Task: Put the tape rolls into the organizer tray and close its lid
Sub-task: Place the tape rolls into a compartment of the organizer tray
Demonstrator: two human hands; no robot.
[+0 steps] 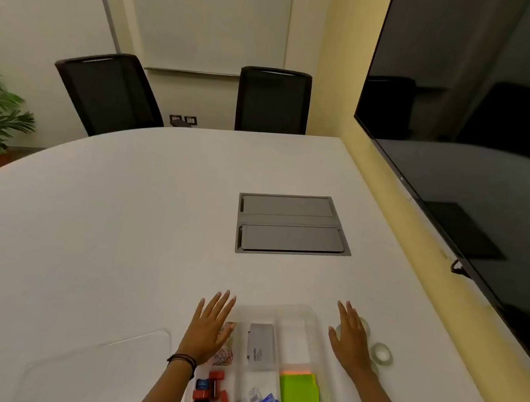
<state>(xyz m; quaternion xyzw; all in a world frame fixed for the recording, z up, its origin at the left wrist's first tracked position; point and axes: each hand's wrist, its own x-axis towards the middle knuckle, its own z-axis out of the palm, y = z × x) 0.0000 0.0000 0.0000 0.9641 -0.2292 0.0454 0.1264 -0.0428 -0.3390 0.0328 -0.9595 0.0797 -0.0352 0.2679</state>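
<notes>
Fingers of the right hand (352,340) are extended and spread, palm down, gripping nothing; they lie over a clear tape roll (365,325) that sits on the table just right of the organizer tray (306,313), though whether the palm touches that roll cannot be told. A second clear tape roll (382,353) rests just right of the tray as well, beside the right hand and nearer the person than the first; a third may lie under the wrist, but it is too hidden to confirm. Fingers of the left hand (209,329) are likewise flat and spread, holding nothing, at the tray's left edge over the compartment of paper clips (224,356). Within the tray, a grey box (260,349) occupies the middle column and green sticky notes (299,396) the right column, whose far compartment appears unfilled. The transparent lid (98,369) lies flat on the white table (127,221), well left of the tray and apart from it. Judged stage: the start, with no roll yet in the tray and the lid off. The next move calls for the right fingers to curl round the nearest roll and lift it leftward over the tray wall into a free compartment
</notes>
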